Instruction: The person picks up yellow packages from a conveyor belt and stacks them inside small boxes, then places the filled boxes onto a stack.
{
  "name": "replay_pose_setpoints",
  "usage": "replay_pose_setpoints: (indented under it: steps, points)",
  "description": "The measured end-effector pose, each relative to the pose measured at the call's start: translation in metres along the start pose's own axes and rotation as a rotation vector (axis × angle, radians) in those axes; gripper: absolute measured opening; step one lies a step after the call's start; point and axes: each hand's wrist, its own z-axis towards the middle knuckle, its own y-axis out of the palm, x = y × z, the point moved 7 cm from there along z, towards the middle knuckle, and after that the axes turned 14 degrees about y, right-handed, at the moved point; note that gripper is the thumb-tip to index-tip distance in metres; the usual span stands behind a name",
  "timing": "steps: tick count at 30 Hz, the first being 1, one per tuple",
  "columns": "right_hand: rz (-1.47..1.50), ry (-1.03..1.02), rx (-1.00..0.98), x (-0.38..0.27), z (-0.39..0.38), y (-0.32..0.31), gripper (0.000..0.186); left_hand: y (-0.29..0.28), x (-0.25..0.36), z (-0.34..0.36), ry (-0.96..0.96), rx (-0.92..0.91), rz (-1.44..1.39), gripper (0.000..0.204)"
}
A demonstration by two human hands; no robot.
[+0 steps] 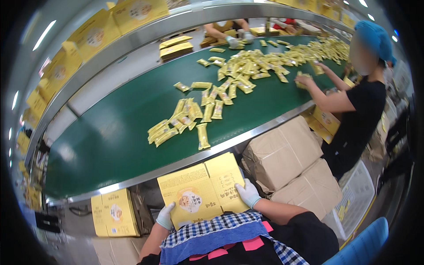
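The left hand and right hand hold flat cartons by opposite sides, fingers clamped on them, beside the belt's near edge. Yellow packets lie toward its far right corner.

Head fisheye looks forward and down across the green belt; rim seems blurry.

Yellow packets lie on a green belt, heaped far right, looser toward the middle
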Motion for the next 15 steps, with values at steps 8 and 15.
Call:
replay_pose_setpoints:
  steps: [8,15]
  points:
    - [0.196,-0.426,-0.143,-0.134,0.047,-0.045,0.039,0.080,0.084,-0.028,0.344,-0.025,-0.176,0.070]
    - [0.089,-0.740,-0.128,-0.188,0.034,-0.018,0.027,0.029,0.171,-0.055,0.866,0.551,-0.062,0.057]
